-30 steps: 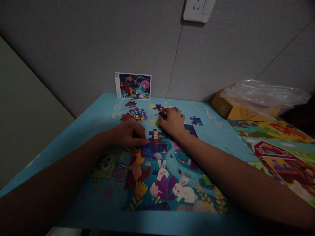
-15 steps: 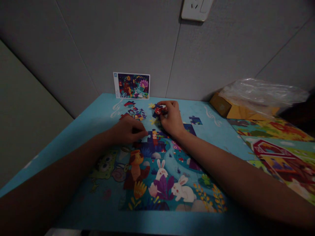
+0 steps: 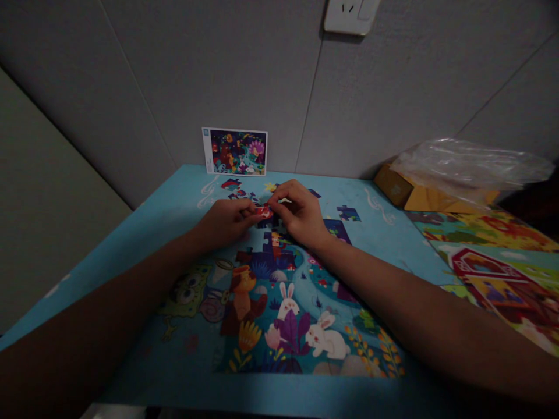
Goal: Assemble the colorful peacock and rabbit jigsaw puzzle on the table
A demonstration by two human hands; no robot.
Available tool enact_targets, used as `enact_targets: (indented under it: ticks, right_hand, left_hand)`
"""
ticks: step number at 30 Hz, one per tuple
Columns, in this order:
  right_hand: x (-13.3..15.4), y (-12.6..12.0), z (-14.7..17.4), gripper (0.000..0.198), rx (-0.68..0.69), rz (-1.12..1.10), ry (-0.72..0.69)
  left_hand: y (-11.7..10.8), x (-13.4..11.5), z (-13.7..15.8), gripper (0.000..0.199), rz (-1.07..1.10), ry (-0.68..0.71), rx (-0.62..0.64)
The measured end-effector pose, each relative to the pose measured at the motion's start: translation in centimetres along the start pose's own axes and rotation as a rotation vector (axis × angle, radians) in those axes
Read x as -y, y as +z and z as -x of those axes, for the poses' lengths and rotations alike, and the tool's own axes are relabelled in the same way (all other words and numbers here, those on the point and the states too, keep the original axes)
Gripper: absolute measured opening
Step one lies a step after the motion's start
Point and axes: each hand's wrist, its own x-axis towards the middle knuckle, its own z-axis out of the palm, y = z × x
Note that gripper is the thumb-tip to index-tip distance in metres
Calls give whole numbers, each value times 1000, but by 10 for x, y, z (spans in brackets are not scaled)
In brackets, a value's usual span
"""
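A small red and dark puzzle piece (image 3: pixel 264 213) is pinched between my two hands, just above the far edge of the joined part of the jigsaw puzzle (image 3: pixel 301 314). My left hand (image 3: pixel 229 221) grips it from the left with thumb and fingers. From the other side, my right hand (image 3: pixel 301 212) has thumb and forefinger closed on it. Loose puzzle pieces (image 3: pixel 231 184) lie behind my left hand, partly hidden by it. Another loose dark-blue piece (image 3: pixel 349 213) rests to the right of my right hand.
A picture card (image 3: pixel 238 152) leans against the wall at the back of the blue table (image 3: pixel 100 279). To the right are a yellow-brown box (image 3: pixel 430 198), clear plastic wrap (image 3: pixel 471 166) and another colourful puzzle picture (image 3: pixel 502 279). A wall socket (image 3: pixel 350 16) is above.
My right hand has brought the red puzzle piece left and nearer. My left hand has shifted up and to the right, and its fingers now meet the piece.
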Motion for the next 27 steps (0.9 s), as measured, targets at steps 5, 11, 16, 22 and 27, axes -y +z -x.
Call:
enact_targets:
  ticks: [5, 11, 16, 22, 27]
  right_hand:
    - [0, 2, 1, 41, 135, -40, 194]
    - [-6, 4, 0, 18, 148, -45, 213]
    - [-5, 4, -1, 28, 92, -139, 214]
    - [-2, 3, -2, 26, 129, -45, 217]
    - [-3, 3, -1, 25, 210, 6, 213]
  left_hand:
    - [-1, -5, 0, 25, 55, 23, -137]
    - [-3, -4, 0, 27, 24, 17, -100]
    - [0, 0, 0, 33, 59, 25, 28]
    - [-2, -2, 2, 36, 46, 74, -42]
    - [-4, -3, 4, 35, 3, 82, -93]
